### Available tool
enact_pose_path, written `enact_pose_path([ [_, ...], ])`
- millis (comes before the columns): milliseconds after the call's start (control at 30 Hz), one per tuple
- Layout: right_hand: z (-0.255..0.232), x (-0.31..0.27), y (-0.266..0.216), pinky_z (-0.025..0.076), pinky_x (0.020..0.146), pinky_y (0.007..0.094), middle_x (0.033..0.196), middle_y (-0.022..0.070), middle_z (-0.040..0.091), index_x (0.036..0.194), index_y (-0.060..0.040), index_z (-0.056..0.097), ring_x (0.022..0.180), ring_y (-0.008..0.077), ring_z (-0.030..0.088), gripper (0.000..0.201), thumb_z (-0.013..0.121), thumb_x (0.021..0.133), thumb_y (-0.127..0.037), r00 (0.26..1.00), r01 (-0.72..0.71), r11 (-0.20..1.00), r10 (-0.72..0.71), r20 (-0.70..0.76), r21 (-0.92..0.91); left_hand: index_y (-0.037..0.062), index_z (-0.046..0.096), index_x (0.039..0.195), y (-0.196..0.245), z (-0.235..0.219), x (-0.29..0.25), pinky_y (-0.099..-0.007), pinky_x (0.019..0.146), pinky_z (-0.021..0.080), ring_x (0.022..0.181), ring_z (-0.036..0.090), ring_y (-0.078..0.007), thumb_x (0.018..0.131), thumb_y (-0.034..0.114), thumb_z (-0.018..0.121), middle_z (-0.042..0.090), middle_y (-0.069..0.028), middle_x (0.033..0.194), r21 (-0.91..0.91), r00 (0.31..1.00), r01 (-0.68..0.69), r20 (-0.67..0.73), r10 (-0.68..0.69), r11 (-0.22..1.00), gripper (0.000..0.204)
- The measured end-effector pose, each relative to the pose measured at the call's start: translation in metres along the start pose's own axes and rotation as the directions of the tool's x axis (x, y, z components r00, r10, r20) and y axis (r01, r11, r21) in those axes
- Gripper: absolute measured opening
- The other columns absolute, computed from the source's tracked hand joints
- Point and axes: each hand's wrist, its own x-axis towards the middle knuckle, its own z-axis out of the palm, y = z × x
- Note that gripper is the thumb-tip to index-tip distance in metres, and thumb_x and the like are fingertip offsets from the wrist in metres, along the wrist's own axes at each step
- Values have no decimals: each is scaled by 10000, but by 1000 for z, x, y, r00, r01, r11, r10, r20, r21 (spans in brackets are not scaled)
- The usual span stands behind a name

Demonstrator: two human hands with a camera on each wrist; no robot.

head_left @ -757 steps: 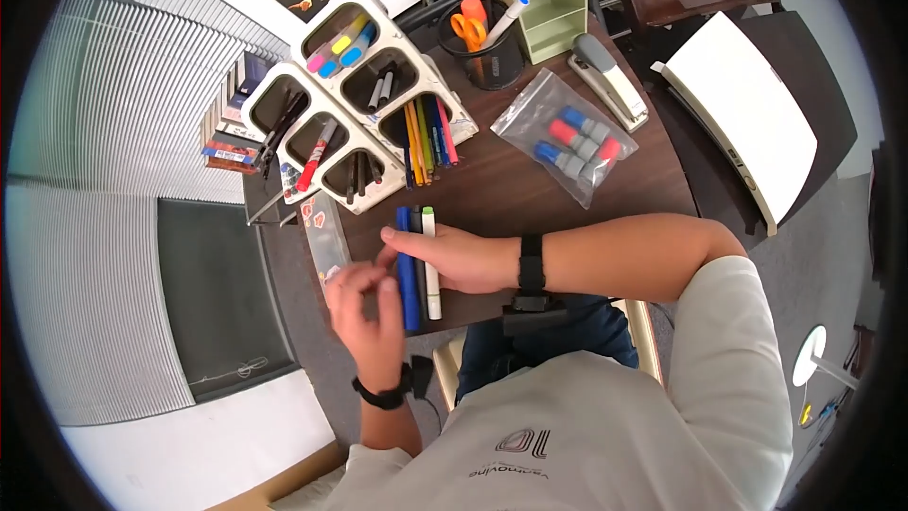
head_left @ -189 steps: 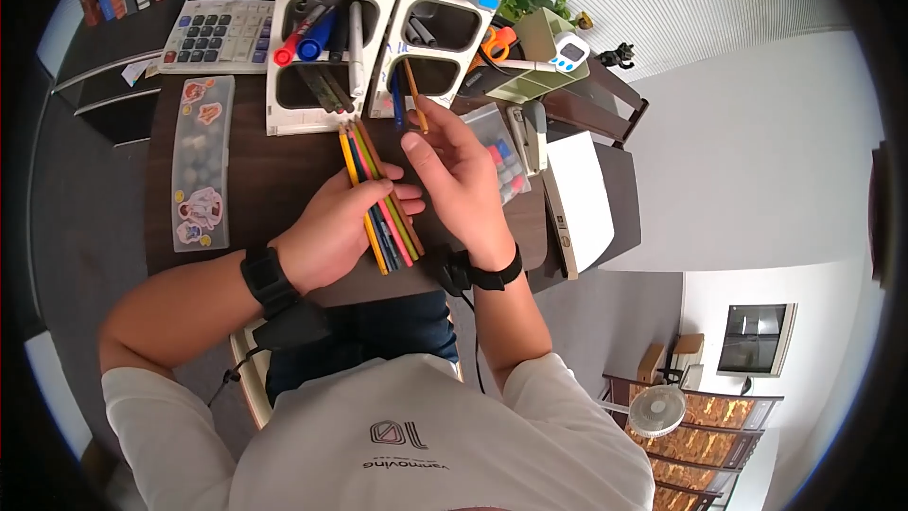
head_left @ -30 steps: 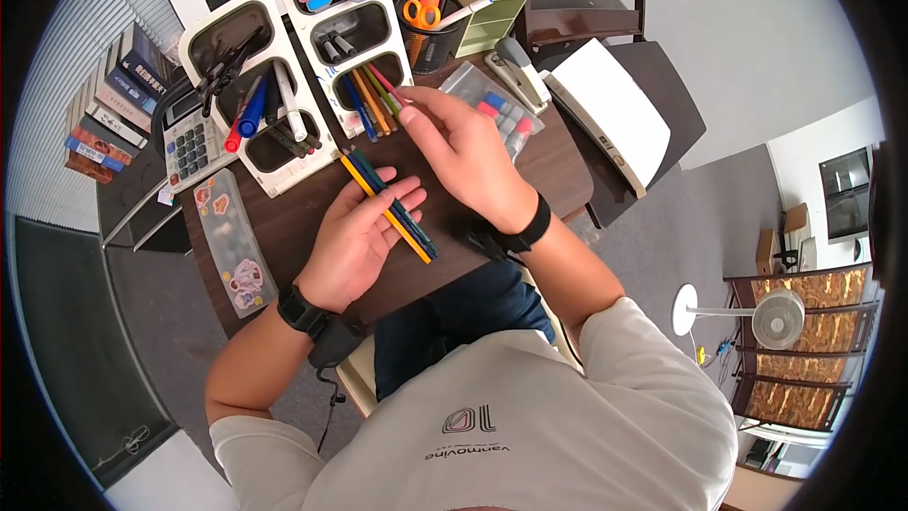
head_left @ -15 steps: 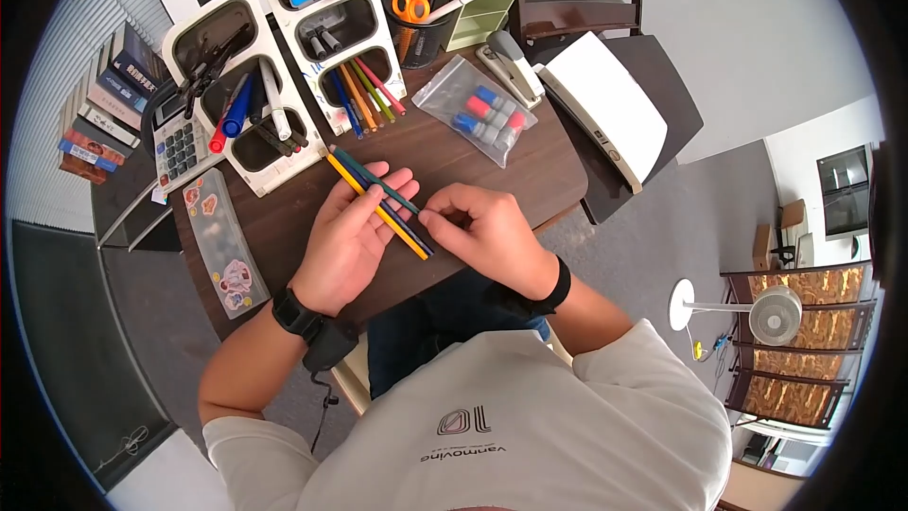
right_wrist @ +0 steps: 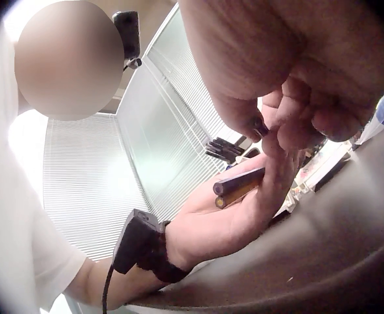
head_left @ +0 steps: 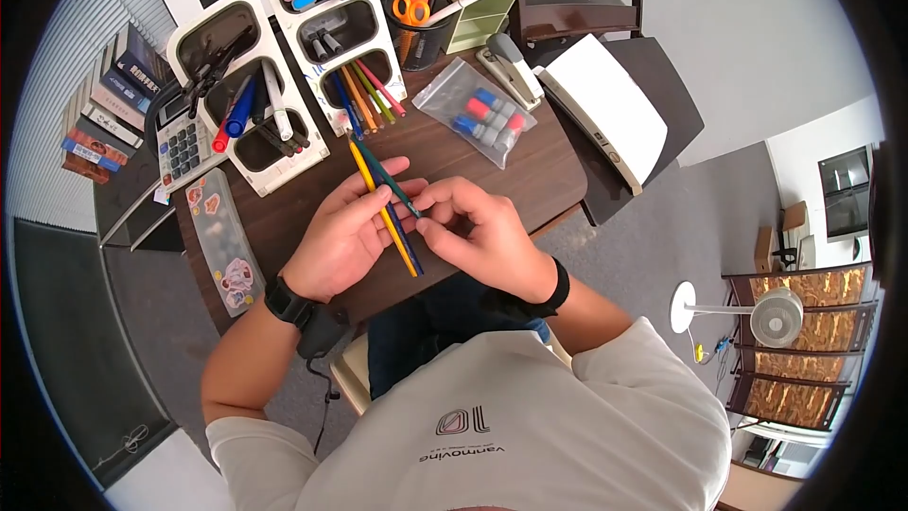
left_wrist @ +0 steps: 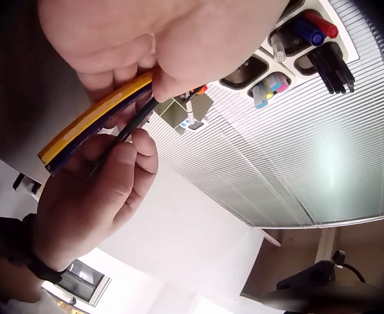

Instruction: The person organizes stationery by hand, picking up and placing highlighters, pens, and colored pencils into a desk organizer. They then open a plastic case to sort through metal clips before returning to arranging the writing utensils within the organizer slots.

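Observation:
My left hand (head_left: pixel 340 232) holds a yellow pencil (head_left: pixel 401 244) and a dark blue pencil (head_left: pixel 416 260) between thumb and fingers, palm up above the table. A dark green pencil (head_left: pixel 390 180) slants across the same hand. Its lower end is pinched by the thumb and fingertips of my right hand (head_left: pixel 492 241). In the left wrist view the yellow pencil (left_wrist: pixel 93 118) lies against the blue one, and the green pencil (left_wrist: pixel 123 134) stands apart from them. Just beyond the hands, coloured pencils (head_left: pixel 364 99) lean in the lowest compartment of a white organizer (head_left: pixel 326 85).
A second white organizer (head_left: pixel 293 170) at left holds markers (head_left: pixel 241 109) and dark pencils. A sticker-covered case (head_left: pixel 222 237) lies on the table's left side. A zip bag (head_left: pixel 482 118) of markers, a stapler (head_left: pixel 511 66) and a mesh cup (head_left: pixel 416 43) with orange scissors stand at right.
My right hand has left the organizer, where pink and olive pencils now lean, and come down to pinch the green pencil's end. Earlier, markers and a larger pencil bundle were in the hands.

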Motion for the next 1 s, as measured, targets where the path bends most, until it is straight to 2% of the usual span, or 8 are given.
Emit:
enact_pose_path([
  [133,6,-1,0,484,576,248,698,-10,595,1059,-37,624,631,53,571,164,722,928,-20,999,27,996,-23,-48,87,15,460,1499,4,0,2,-419,1075,500,1234,623,-247,1092,135,485,610,-190,1369,7,998,42,47,-42,999,425],
  [367,16,20,-2,511,612,231,779,5,675,1076,-16,668,682,45,617,113,687,969,-49,989,86,992,-74,-126,94,22,484,1475,-3,-5,2,-436,1074,506,1236,630,-266,1078,109,493,635,-173,1338,-42,999,-16,-29,15,999,407],
  [433,21,37,-4,538,635,234,810,22,704,1086,8,677,702,55,651,130,674,984,-71,982,-37,923,104,-156,383,23,505,1441,-7,-6,3,-451,1091,496,1253,629,-287,1071,103,496,642,-167,1333,-70,993,-50,-109,43,996,379],
  [600,27,56,-9,575,646,253,815,33,709,1085,34,666,703,87,691,143,657,992,-74,972,-33,916,122,-199,401,21,505,1424,-3,-5,2,-465,1105,483,1266,625,-305,1072,112,498,634,-184,1351,-40,994,-68,-94,64,997,364],
  [667,26,53,-10,581,643,254,831,45,720,1101,31,665,704,91,695,140,649,994,-59,963,51,984,-3,-268,173,21,491,1435,-1,-3,1,-467,1108,480,1268,623,-307,1073,115,498,628,-192,1360,-31,993,-86,-90,83,996,374],
  [800,20,34,-25,556,641,251,819,40,717,1094,7,682,706,68,675,123,665,973,-9,930,189,977,-145,-337,101,13,410,1508,2,-1,2,-463,1104,481,1280,614,-310,1078,129,497,611,-214,1378,-11,987,-126,-105,124,992,455],
  [900,-1,31,-18,515,653,226,782,18,688,1090,-3,692,710,30,610,126,679,966,-19,910,127,992,-126,-396,-23,15,394,1534,3,2,0,-445,1096,485,1275,616,-306,1081,148,495,612,-214,1380,35,981,-140,-131,144,990,482],
  [1000,-13,48,-11,503,630,242,739,30,657,1064,-10,700,667,59,604,117,690,951,-39,908,76,984,-136,-396,-164,20,406,1540,6,4,-1,-429,1083,493,1256,627,-298,1084,159,490,621,-208,1371,71,987,-101,-122,109,992,484],
])
